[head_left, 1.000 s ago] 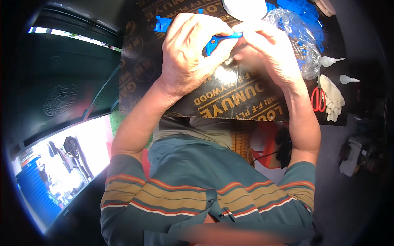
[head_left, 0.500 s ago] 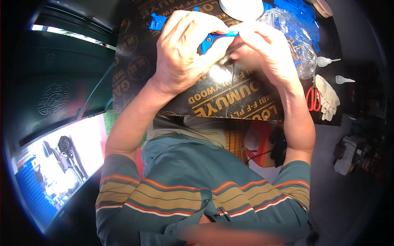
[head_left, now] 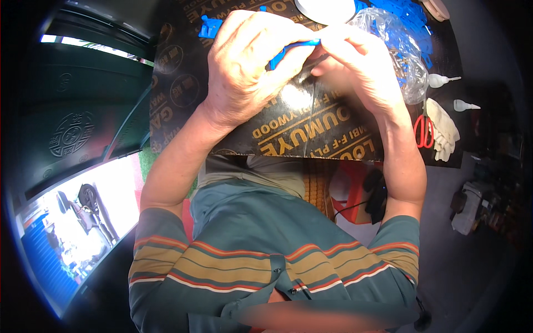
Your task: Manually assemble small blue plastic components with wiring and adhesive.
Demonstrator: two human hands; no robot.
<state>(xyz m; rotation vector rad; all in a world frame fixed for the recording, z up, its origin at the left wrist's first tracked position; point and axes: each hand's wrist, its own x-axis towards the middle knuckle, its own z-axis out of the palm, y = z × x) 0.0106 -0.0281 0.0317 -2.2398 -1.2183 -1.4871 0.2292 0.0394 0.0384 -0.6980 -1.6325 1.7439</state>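
My left hand (head_left: 241,66) is closed around a blue plastic part (head_left: 280,54), pinching it between thumb and fingers. A narrow arm of the part points right toward my right hand (head_left: 363,69). The fingers of that hand are bent and pressed together at the tip of this arm; whether they also hold something small is hidden. Another blue piece (head_left: 210,26) shows just left of my left hand, and I cannot tell whether it belongs to the held part. Both hands are above a black board tabletop (head_left: 311,130) with gold print.
A clear plastic bag (head_left: 413,83) of small pieces lies right of my hands, beside a pile of blue parts (head_left: 408,22). A white round lid-like thing (head_left: 327,8) is at the back. White nozzle tips (head_left: 441,81), red-handled scissors (head_left: 423,132) and a pale glove (head_left: 442,133) lie at right.
The blue part has tilted slightly in my left hand, so the round brass-coloured spot on it no longer shows. Both hands otherwise stay nearly in place.
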